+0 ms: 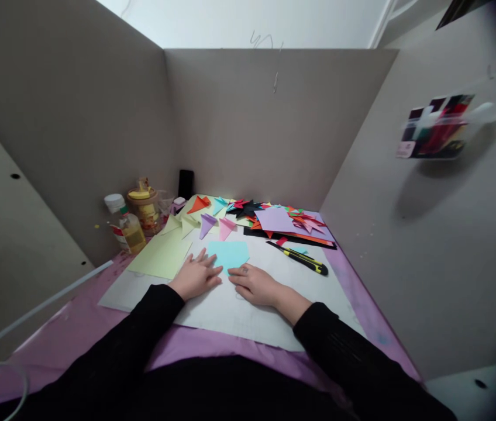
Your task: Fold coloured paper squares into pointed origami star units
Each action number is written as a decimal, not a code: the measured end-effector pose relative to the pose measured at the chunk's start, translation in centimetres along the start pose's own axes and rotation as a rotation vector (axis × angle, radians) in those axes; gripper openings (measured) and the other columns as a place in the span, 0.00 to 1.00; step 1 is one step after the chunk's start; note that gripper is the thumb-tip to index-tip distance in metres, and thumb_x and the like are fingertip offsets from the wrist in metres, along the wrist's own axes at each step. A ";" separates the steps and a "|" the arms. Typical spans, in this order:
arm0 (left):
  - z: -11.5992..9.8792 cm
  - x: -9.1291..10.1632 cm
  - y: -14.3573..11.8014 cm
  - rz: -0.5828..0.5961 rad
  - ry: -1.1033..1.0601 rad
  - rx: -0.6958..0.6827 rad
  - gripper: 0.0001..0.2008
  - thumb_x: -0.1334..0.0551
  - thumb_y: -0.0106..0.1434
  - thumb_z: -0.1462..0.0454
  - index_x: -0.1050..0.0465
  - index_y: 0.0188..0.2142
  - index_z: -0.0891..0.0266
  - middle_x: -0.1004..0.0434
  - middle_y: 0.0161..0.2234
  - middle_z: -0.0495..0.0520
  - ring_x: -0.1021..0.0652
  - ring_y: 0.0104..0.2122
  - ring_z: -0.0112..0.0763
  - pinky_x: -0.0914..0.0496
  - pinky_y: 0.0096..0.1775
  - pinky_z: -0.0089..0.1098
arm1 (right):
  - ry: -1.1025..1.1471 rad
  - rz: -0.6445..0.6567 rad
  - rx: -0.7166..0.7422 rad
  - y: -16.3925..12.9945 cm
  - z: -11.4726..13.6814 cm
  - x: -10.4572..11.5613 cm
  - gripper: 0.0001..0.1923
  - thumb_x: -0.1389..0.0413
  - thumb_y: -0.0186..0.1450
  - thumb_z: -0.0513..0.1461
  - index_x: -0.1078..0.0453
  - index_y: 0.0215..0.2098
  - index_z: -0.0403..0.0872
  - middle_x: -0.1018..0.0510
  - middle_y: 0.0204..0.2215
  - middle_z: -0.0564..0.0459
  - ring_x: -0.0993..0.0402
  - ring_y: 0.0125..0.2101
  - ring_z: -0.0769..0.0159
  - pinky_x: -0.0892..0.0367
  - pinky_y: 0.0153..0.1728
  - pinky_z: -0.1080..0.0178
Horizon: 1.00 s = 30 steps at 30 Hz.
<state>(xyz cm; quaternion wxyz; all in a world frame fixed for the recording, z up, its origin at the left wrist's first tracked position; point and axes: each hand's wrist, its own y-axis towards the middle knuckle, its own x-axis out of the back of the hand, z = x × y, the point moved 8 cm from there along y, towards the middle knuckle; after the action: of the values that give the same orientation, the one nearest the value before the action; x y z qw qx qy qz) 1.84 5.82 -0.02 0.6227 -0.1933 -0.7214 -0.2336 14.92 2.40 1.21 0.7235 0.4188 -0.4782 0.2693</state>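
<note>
Booth: grey cardboard walls [274, 123] close in the desk on three sides.
Desk cover: a purple plastic sheet [76, 324] lies under everything.
Work mat: a large white paper sheet [248, 316] sits in the middle, with a pale yellow-green paper sheet [160, 254] overlapping its left edge.
Paper stack: lilac, orange and black paper sheets [283, 223] lie piled at the back right, with small folded coloured paper triangles [213, 219] scattered beside and behind them.
Piece in hand: the light blue folded paper [229, 254] lies flat on the white mat, just ahead of both hands, its lower point aimed toward the person.
Left hand [195, 276]: flat and unclenched, fingertips pressing the blue paper's left lower edge; it grasps nothing.
Right hand [254, 283]: also flat, fingers spread, pressing the paper's lower tip rather than gripping it.
Doing it well: I judge a crease is being pressed; keeping the edges aligned and running the fingertips outward from the point should give a sharp fold.
Tool: a yellow-and-black utility knife [303, 259] lies near the right hand, apart from it.
Bottles: a clear bottle of yellow liquid [130, 229] and a yellow-lidded jar [145, 207] stand at the back left.
Hard to tell: the blurred object on the right wall [436, 126], the dark block in the corner [185, 183] and the fold lines under the fingers cannot be made out.
</note>
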 end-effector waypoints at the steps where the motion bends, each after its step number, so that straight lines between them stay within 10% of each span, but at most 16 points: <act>1: 0.5 0.2 0.0 -0.015 0.035 0.041 0.19 0.46 0.62 0.51 0.31 0.51 0.47 0.41 0.60 0.55 0.48 0.61 0.57 0.51 0.53 0.59 | -0.001 0.001 0.001 0.0 0.0 0.0 0.16 0.51 0.64 0.37 0.31 0.49 0.45 0.28 0.51 0.46 0.35 0.44 0.58 0.36 0.44 0.55; 11: 1.3 1.9 0.2 -0.156 0.124 0.176 0.33 0.41 0.56 0.48 0.38 0.57 0.61 0.58 0.65 0.64 0.56 0.62 0.59 0.56 0.56 0.57 | 0.021 -0.029 0.017 0.1 0.1 -0.1 0.16 0.50 0.63 0.35 0.30 0.48 0.45 0.27 0.48 0.45 0.33 0.42 0.59 0.35 0.44 0.56; 21: -3.0 -2.1 0.3 0.169 -0.055 -0.070 0.36 0.53 0.62 0.44 0.53 0.64 0.60 0.56 0.64 0.63 0.53 0.62 0.54 0.50 0.57 0.51 | 0.086 -0.054 -0.013 -0.2 -0.7 -0.3 0.16 0.51 0.64 0.37 0.30 0.48 0.46 0.25 0.46 0.46 0.30 0.45 0.61 0.36 0.47 0.57; 30: -2.5 -1.6 0.1 0.182 -0.050 0.011 0.37 0.54 0.58 0.39 0.52 0.63 0.49 0.58 0.65 0.59 0.57 0.61 0.65 0.52 0.54 0.58 | -0.152 -0.051 -0.596 -1.8 -7.8 -0.9 0.18 0.53 0.65 0.41 0.30 0.49 0.48 0.30 0.53 0.48 0.38 0.55 0.54 0.45 0.54 0.52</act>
<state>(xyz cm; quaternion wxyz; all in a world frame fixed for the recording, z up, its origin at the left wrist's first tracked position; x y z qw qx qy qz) 4.13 4.52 -1.31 0.6243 -0.2605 -0.7173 -0.1672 19.68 8.27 -1.71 0.7831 0.2188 -0.5782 0.0667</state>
